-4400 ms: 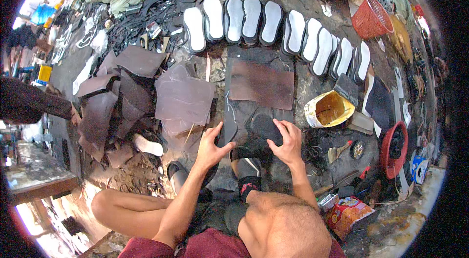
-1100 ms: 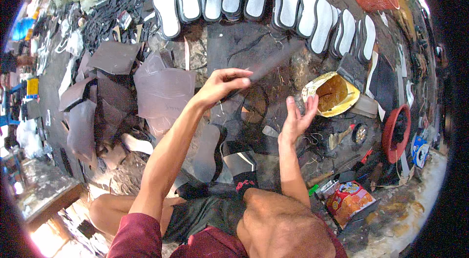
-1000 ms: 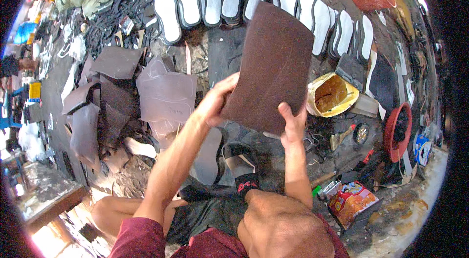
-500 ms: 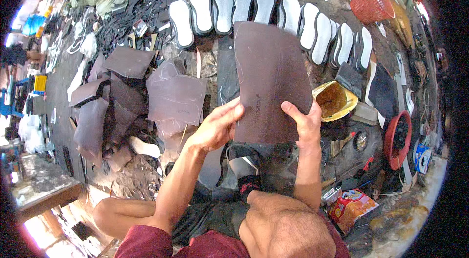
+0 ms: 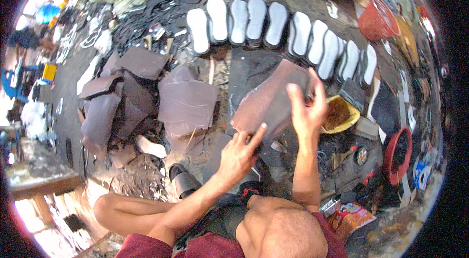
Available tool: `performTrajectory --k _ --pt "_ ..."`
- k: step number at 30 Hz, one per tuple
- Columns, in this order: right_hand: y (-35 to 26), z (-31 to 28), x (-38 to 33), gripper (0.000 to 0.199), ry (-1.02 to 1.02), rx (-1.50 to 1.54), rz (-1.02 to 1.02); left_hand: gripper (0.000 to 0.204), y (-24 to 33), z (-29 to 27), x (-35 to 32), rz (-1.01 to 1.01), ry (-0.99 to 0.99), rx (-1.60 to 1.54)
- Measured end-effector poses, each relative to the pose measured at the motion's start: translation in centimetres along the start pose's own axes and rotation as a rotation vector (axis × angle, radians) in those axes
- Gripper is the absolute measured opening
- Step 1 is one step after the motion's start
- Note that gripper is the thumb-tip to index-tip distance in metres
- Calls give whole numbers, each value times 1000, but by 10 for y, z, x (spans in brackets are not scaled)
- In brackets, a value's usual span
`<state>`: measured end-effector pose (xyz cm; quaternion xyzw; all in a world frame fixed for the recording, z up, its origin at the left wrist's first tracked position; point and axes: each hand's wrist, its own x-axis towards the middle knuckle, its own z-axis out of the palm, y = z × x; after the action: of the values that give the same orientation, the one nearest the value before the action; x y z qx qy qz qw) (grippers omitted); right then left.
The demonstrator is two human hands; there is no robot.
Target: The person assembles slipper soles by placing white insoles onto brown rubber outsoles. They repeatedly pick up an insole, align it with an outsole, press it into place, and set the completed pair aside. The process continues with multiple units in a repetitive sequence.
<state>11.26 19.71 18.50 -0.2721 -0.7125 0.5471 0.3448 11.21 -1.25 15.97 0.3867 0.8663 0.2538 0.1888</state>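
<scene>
A flat brown sole sheet [image 5: 266,97] lies slanted in front of me over a dark board, its lower part blurred. My left hand [image 5: 239,155] is at the sheet's near edge, index finger stretched out and the other fingers bent; its thumb is hidden. Beside the sheet's right edge, my right hand [image 5: 309,111] is raised with thumb and fingers spread, gripping nothing that I can see. To the left is a stack of similar brown sheets [image 5: 188,99], and beyond it a looser heap of brown pieces [image 5: 132,97].
White-topped soles [image 5: 256,19] stand in an arc at the far side. Right of my right hand are a yellow-rimmed container [image 5: 342,116], a red ring-shaped basket [image 5: 398,155] and a snack packet [image 5: 351,219]. A red mesh basket [image 5: 378,19] leans at far right; dark scraps [image 5: 161,9] litter the far left.
The brown sheet has gone from upright between both hands to a lower slant, farther from me. My right hand has let go and spread; my left hand has shifted to the near edge.
</scene>
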Motion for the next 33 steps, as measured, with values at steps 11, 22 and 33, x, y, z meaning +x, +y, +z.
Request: performTrajectory --k 11,22,33 --pt "115 18 -13 84 166 -326 14 85 -116 94 -113 -426 298 -49" --pt "63 -16 -125 67 -615 -36 83 82 -47 22 -2 -845 567 -1485" --pt "14 -101 -15 43 350 181 42 94 -52 137 95 -252 367 -112"
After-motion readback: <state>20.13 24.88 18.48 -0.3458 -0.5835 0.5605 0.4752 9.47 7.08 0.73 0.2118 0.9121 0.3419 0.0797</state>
